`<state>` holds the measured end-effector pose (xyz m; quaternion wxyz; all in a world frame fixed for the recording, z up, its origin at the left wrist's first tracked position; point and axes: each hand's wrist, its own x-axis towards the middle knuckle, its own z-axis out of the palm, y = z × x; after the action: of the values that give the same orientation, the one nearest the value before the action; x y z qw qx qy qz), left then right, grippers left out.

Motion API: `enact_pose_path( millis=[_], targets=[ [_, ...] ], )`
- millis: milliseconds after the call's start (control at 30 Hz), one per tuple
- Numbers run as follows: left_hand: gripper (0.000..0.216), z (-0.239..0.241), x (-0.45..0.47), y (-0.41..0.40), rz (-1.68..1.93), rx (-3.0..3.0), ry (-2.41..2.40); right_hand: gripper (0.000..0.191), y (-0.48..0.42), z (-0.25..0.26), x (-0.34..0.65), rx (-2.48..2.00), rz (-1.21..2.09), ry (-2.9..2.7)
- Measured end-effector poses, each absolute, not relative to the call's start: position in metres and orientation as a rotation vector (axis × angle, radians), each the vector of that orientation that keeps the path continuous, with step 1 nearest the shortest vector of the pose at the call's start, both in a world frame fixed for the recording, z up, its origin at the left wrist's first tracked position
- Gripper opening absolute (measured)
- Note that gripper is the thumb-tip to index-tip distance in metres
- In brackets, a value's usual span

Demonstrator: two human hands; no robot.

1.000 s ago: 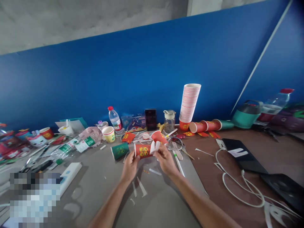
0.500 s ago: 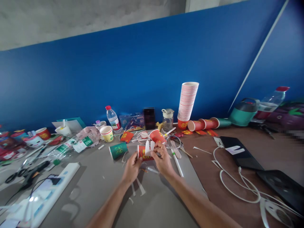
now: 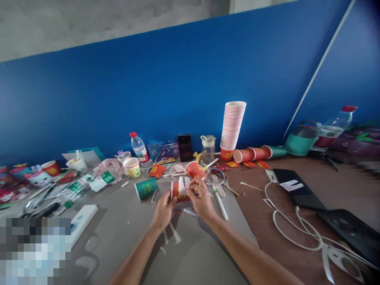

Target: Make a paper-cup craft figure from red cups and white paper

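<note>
Both my hands hold a red paper cup (image 3: 177, 191) with yellow print, just above the grey table top (image 3: 124, 225). My left hand (image 3: 164, 209) grips its left side. My right hand (image 3: 201, 199) pinches white cut paper flaps (image 3: 183, 185) that stick up from the cup's rim. Another red cup (image 3: 194, 170) lies tipped just behind my hands, and a green cup (image 3: 146, 187) lies on its side to the left. White paper strips (image 3: 174, 233) lie on the table below my hands.
A tall stack of red cups (image 3: 233, 128) stands at the back, with fallen cups (image 3: 252, 153) beside it. Bottles, a jar (image 3: 208, 148), a white pen (image 3: 220, 202), scissors (image 3: 29, 204) and clutter sit left. Dark tablets (image 3: 298, 190) and a white cable (image 3: 292, 233) lie right on brown table.
My hands have turned the red cup so less of its printed side shows, and the white flaps now stand up higher. The view has drifted slightly.
</note>
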<state>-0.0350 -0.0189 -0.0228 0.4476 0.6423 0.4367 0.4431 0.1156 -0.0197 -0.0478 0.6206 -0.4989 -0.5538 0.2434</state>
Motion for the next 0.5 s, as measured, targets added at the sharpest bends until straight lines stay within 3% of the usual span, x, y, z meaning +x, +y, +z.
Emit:
enact_pose_path(
  millis=[500],
  targets=[
    [0.032, -0.0295, -0.0371, -0.0170, 1.072, 1.511, 1.022, 0.012, -0.0196, -0.0505, 0.1150, -1.199, 0.425, -1.351]
  ],
)
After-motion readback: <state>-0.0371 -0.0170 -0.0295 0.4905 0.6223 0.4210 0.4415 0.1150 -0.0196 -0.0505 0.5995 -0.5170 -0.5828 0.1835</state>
